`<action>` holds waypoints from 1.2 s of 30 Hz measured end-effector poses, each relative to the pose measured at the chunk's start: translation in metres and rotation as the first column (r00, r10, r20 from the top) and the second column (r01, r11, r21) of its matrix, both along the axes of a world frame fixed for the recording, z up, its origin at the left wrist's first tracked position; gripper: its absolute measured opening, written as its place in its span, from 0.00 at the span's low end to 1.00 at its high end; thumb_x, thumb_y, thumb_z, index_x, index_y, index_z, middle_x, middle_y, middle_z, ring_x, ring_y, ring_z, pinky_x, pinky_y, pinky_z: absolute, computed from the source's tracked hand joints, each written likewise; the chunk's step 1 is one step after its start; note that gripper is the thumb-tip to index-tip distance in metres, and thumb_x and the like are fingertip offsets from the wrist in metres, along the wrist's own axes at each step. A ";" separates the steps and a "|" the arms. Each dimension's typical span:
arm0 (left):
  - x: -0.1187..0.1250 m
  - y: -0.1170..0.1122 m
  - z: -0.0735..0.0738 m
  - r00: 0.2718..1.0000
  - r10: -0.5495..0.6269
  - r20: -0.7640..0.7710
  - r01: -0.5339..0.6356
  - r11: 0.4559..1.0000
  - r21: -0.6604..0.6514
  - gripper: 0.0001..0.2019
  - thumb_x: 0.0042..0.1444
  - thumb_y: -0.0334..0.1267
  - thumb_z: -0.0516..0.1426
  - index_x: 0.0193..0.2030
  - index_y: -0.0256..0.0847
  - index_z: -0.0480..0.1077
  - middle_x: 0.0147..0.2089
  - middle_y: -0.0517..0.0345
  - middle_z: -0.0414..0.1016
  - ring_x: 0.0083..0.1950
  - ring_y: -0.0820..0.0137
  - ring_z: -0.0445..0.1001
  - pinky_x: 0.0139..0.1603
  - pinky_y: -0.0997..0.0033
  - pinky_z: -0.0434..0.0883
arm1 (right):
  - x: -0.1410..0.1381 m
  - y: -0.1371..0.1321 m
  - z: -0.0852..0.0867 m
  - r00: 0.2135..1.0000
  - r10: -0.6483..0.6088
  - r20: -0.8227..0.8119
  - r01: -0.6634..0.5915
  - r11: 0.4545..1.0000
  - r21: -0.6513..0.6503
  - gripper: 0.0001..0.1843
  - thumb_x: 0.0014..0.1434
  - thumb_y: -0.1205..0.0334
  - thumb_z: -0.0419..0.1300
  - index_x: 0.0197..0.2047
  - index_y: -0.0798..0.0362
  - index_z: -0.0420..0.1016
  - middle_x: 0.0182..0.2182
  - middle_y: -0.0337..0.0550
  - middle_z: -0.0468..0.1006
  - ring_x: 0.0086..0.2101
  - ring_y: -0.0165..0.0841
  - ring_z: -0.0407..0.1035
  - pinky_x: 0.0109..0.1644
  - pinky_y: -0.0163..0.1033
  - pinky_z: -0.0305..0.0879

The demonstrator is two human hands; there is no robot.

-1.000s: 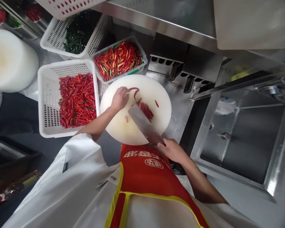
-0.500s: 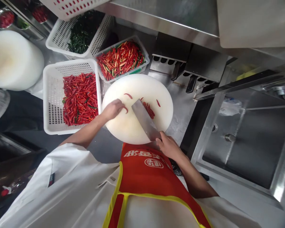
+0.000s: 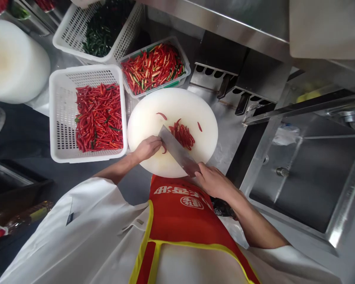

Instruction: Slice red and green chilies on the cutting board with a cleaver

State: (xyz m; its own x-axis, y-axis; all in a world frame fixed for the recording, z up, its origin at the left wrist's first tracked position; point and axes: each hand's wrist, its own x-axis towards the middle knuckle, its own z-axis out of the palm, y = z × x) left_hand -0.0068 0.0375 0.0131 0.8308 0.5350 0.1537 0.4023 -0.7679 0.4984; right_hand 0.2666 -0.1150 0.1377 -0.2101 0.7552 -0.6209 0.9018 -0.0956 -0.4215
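Note:
My right hand (image 3: pixel 210 178) is closed round the handle of a cleaver (image 3: pixel 179 153), its broad blade slanting over the round white chopping board (image 3: pixel 144 104). At the blade's far left end my left hand (image 3: pixel 150 148) pinches a curved red chili (image 3: pixel 164 148) against the board. Just right of the blade lies a pile of cut red chilies (image 3: pixel 182 134). One loose chili (image 3: pixel 161 116) rests behind the blade, another piece (image 3: pixel 199 126) near the board's right side.
Left of the board stands a white basket (image 3: pixel 62 118) of red chilies. Behind are a tub of cut chilies (image 3: pixel 155 65) and a basket of green chilies (image 3: pixel 73 37). Knife racks (image 3: pixel 215 73) stand at the back right, a steel sink (image 3: pixel 307 169) at the right.
My left hand has moved right with the chili, up to the cleaver. The blade has shifted slightly left, so more of the cut pile shows. The whole view has shifted a little.

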 end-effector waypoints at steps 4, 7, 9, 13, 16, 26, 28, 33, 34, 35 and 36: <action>0.000 -0.002 -0.006 1.000 0.006 0.020 -0.005 1.000 -0.015 0.11 0.67 0.36 0.49 0.46 0.40 0.73 0.47 0.49 0.75 0.48 0.64 0.73 0.50 0.61 0.74 | -0.027 0.028 -0.024 0.999 0.024 0.022 -0.024 0.999 0.038 0.08 0.70 0.63 0.46 0.45 0.56 0.63 0.35 0.52 0.78 0.35 0.42 0.72 0.33 0.40 0.47; -0.001 -0.005 -0.004 1.000 0.007 0.028 -0.007 1.000 -0.012 0.11 0.68 0.36 0.49 0.45 0.40 0.73 0.47 0.49 0.75 0.48 0.65 0.73 0.50 0.61 0.75 | -0.041 0.050 -0.046 0.999 -0.042 -0.002 0.042 0.993 0.111 0.08 0.69 0.63 0.48 0.46 0.56 0.64 0.38 0.53 0.77 0.38 0.43 0.72 0.34 0.40 0.50; -0.001 -0.003 0.002 0.999 0.008 0.038 -0.007 1.000 -0.019 0.11 0.67 0.36 0.49 0.46 0.39 0.72 0.46 0.49 0.75 0.48 0.65 0.73 0.50 0.62 0.75 | -0.039 0.054 -0.055 0.994 -0.107 -0.039 0.111 0.985 0.131 0.07 0.68 0.62 0.49 0.44 0.55 0.64 0.37 0.51 0.77 0.37 0.42 0.71 0.35 0.39 0.51; 0.008 0.022 0.013 0.984 0.154 0.086 -0.150 0.988 -0.046 0.10 0.66 0.35 0.49 0.42 0.37 0.72 0.42 0.50 0.74 0.44 0.66 0.73 0.46 0.64 0.74 | -0.014 0.028 -0.057 0.950 -0.288 -0.124 0.299 0.951 0.079 0.07 0.68 0.59 0.49 0.40 0.52 0.63 0.28 0.44 0.75 0.32 0.39 0.70 0.33 0.38 0.51; 0.027 0.063 0.014 0.944 0.317 0.089 -0.314 0.948 -0.051 0.11 0.63 0.32 0.50 0.45 0.37 0.73 0.44 0.49 0.73 0.47 0.64 0.73 0.49 0.62 0.73 | 0.002 -0.004 -0.044 0.922 -0.351 -0.167 0.359 0.933 0.021 0.08 0.68 0.58 0.48 0.39 0.51 0.63 0.27 0.42 0.74 0.29 0.37 0.69 0.32 0.37 0.53; 0.011 0.114 0.019 0.991 0.096 -0.097 -0.101 0.994 -0.045 0.12 0.62 0.35 0.52 0.41 0.40 0.78 0.40 0.50 0.75 0.45 0.62 0.73 0.50 0.61 0.72 | 0.005 -0.021 -0.032 0.985 -0.157 -0.073 0.158 0.987 0.005 0.08 0.69 0.61 0.48 0.40 0.52 0.66 0.31 0.43 0.75 0.34 0.37 0.71 0.35 0.38 0.48; -0.003 0.092 0.021 0.996 0.013 -0.092 -0.020 0.997 -0.069 0.14 0.65 0.36 0.50 0.43 0.42 0.78 0.41 0.50 0.76 0.46 0.64 0.73 0.51 0.62 0.72 | 0.007 -0.014 -0.034 0.975 -0.218 -0.044 0.219 0.975 0.025 0.07 0.69 0.62 0.49 0.40 0.52 0.65 0.29 0.42 0.74 0.33 0.37 0.70 0.34 0.38 0.47; -0.007 0.033 0.015 0.989 -0.114 -0.091 0.108 0.992 -0.063 0.16 0.69 0.37 0.46 0.46 0.43 0.76 0.46 0.50 0.75 0.48 0.66 0.73 0.50 0.65 0.73 | 0.003 -0.001 -0.023 0.983 -0.170 -0.064 0.173 0.984 0.046 0.07 0.69 0.62 0.49 0.39 0.52 0.63 0.28 0.43 0.74 0.33 0.38 0.70 0.33 0.39 0.46; -0.005 0.027 0.014 0.990 -0.112 -0.087 0.107 0.993 -0.059 0.16 0.69 0.37 0.46 0.46 0.42 0.76 0.47 0.50 0.75 0.48 0.66 0.73 0.50 0.65 0.73 | 0.002 0.001 -0.019 0.987 -0.150 -0.063 0.153 0.987 0.046 0.07 0.69 0.62 0.48 0.39 0.52 0.63 0.29 0.43 0.75 0.33 0.38 0.70 0.33 0.39 0.45; -0.003 0.022 0.012 0.991 -0.105 -0.082 0.101 0.993 -0.056 0.16 0.69 0.37 0.46 0.46 0.42 0.76 0.47 0.50 0.75 0.49 0.66 0.73 0.51 0.65 0.73 | 0.001 0.002 -0.016 0.990 -0.131 -0.060 0.134 0.990 0.044 0.07 0.69 0.62 0.48 0.39 0.52 0.64 0.29 0.43 0.75 0.33 0.38 0.70 0.33 0.39 0.45; -0.002 0.019 0.011 0.992 -0.098 -0.075 0.094 0.994 -0.056 0.16 0.69 0.37 0.46 0.46 0.42 0.75 0.47 0.51 0.75 0.49 0.66 0.73 0.51 0.65 0.73 | 0.000 0.003 -0.013 0.992 -0.113 -0.056 0.116 0.992 0.041 0.07 0.69 0.62 0.48 0.39 0.52 0.64 0.29 0.43 0.75 0.33 0.38 0.70 0.33 0.39 0.45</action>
State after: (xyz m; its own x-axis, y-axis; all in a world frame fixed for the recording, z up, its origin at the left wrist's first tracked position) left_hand -0.0086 0.0561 0.0237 0.8870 0.4579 0.0603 0.3673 -0.7786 0.5088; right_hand 0.2667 -0.1122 0.1252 -0.1526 0.8024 -0.5769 0.8620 -0.1774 -0.4749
